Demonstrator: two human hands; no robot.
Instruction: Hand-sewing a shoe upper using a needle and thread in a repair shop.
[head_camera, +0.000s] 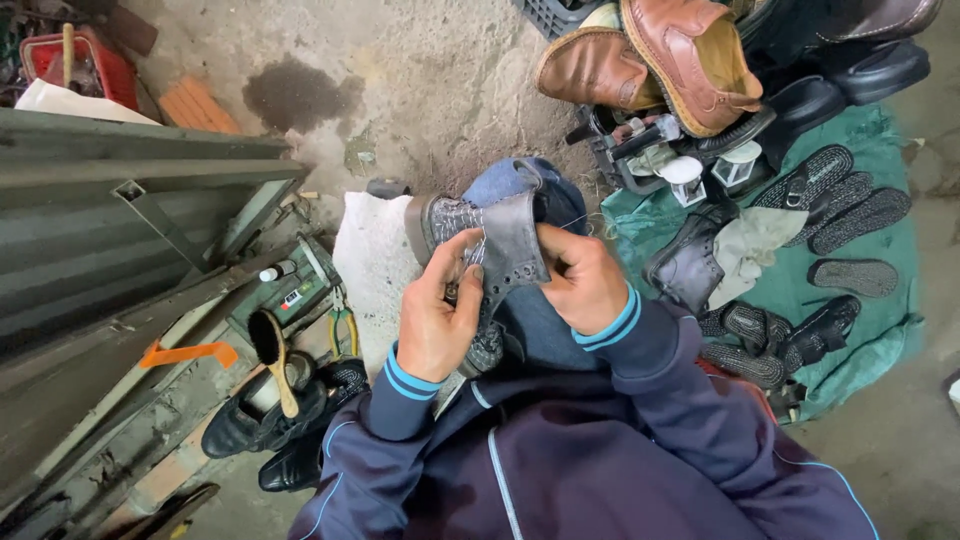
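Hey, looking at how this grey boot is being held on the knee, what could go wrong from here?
The grey boot rests only on the knee, pinched by the left hand and right hand; it might slip off. Fingertips crowd the seam, so a sharp tool could prick them. The brown shoes look loosely stacked and may topple.

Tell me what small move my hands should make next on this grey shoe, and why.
Probably draw the thread taut with the right hand: a thin strand seems to run from it, while the left hand pinches the grey shoe upper on the knee. Whether a needle is held is too small to tell.
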